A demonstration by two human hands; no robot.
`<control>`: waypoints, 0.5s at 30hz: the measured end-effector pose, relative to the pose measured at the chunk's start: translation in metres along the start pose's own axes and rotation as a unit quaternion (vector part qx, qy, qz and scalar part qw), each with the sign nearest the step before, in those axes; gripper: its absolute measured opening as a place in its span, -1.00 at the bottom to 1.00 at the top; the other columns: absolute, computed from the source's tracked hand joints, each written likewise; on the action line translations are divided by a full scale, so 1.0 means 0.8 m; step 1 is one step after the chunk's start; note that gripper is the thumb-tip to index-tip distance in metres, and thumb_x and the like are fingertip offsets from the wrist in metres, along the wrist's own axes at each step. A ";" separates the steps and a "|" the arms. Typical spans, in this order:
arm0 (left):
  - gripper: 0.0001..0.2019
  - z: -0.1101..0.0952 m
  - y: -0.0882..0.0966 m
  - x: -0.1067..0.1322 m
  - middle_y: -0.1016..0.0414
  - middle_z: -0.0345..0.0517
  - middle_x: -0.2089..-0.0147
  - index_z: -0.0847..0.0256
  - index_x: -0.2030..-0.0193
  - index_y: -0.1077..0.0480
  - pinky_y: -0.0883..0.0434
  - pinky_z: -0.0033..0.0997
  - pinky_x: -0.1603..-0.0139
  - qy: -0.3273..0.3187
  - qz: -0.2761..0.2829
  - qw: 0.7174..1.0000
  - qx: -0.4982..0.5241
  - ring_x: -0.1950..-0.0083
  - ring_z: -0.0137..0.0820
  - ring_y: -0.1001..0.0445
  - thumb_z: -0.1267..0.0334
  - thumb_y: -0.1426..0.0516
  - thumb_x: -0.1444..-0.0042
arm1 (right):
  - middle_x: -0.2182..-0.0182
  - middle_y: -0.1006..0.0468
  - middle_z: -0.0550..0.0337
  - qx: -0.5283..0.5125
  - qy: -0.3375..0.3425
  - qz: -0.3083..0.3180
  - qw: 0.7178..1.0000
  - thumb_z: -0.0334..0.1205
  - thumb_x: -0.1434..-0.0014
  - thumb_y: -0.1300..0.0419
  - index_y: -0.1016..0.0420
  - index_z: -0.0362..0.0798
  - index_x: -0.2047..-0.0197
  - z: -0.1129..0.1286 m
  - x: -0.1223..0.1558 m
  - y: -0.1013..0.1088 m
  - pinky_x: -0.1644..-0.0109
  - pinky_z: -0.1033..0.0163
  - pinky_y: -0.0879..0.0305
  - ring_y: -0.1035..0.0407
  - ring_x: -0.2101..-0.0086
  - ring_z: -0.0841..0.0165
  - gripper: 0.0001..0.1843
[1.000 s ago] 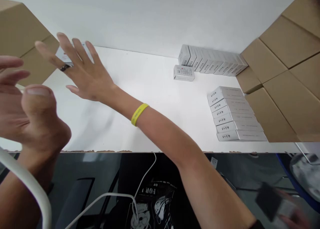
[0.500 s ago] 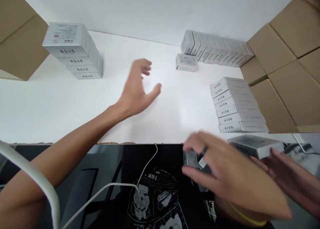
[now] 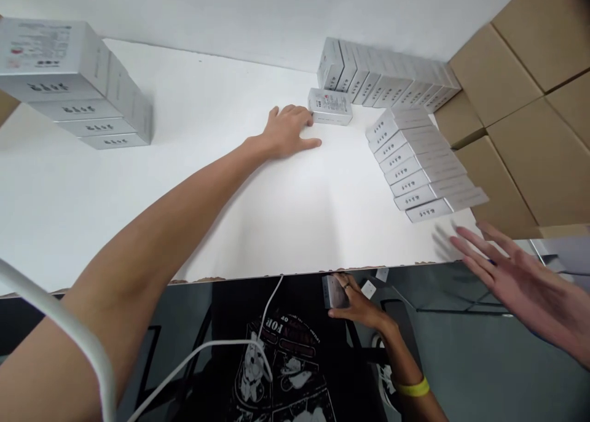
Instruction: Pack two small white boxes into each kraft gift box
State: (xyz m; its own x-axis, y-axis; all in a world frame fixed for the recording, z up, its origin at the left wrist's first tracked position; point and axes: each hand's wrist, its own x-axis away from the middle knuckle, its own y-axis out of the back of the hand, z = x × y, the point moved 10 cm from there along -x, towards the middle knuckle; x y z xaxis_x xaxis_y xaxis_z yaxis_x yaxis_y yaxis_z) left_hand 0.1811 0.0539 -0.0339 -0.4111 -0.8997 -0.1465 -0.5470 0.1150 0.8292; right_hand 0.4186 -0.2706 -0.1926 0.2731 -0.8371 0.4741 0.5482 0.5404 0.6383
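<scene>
My left hand (image 3: pixel 288 130) lies flat on the white table (image 3: pixel 258 213), fingers spread, fingertips touching the near end of a single silver box (image 3: pixel 330 105). It grips nothing. My right hand (image 3: pixel 357 300), with a yellow wristband (image 3: pixel 412 387), is low in front of the table's edge. It is closed on a small silver box (image 3: pixel 332 291). A fanned row of silver boxes (image 3: pixel 421 167) lies to the right of my left hand. Behind it, another row of boxes (image 3: pixel 385 78) stands on edge against the wall.
A stack of silver boxes (image 3: pixel 78 87) stands at the far left. Brown cartons (image 3: pixel 520 115) fill the right side. Another person's open hand (image 3: pixel 520 281) reaches in at the lower right. A white cable (image 3: pixel 203 354) hangs in front of me.
My left hand has reached forward to the single box. My right hand has dropped below the table edge with the small box. The other person's hand no longer holds a box.
</scene>
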 end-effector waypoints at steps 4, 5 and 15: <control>-0.21 0.018 0.003 -0.018 -0.29 0.15 -0.38 0.14 -0.25 -0.20 0.17 0.31 -0.57 0.031 -0.056 0.997 0.044 -0.47 0.18 -0.17 -0.06 -0.43 0.04 | -0.27 -0.44 0.06 -0.045 -0.023 0.078 0.996 0.13 -0.15 -0.35 -0.45 0.30 -0.34 -0.015 -0.008 -0.026 -0.50 0.01 -0.12 -0.15 -0.43 0.07 -0.31; -0.14 0.021 0.003 -0.024 -0.34 0.14 -0.34 0.14 -0.28 -0.15 0.20 0.36 -0.56 0.034 -0.065 0.996 0.056 -0.46 0.18 -0.20 -0.03 -0.45 0.08 | -0.32 -0.38 0.06 -0.048 -0.033 0.089 0.994 0.11 -0.09 -0.39 -0.41 0.29 -0.37 -0.019 -0.010 -0.032 -0.52 -0.04 -0.07 -0.11 -0.45 0.05 -0.22; -0.01 0.019 0.001 -0.068 -0.31 0.22 -0.42 0.13 -0.36 -0.01 0.23 0.31 -0.59 0.040 -0.059 0.993 0.098 -0.47 0.10 -0.25 0.09 -0.42 0.16 | -0.47 -0.10 0.06 -0.076 0.041 0.208 0.974 -0.13 0.25 -0.58 -0.26 0.21 -0.47 0.083 0.036 -0.037 -0.49 0.13 -0.10 -0.14 -0.42 0.06 0.20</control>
State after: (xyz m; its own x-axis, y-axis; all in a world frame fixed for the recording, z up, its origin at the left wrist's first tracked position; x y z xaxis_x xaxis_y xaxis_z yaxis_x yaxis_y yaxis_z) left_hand 0.1919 0.1096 -0.0336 -0.2802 -0.9416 -0.1867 -0.7223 0.0786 0.6871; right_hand 0.3575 -0.3049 -0.1579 0.5547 -0.5565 0.6186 0.4862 0.8201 0.3018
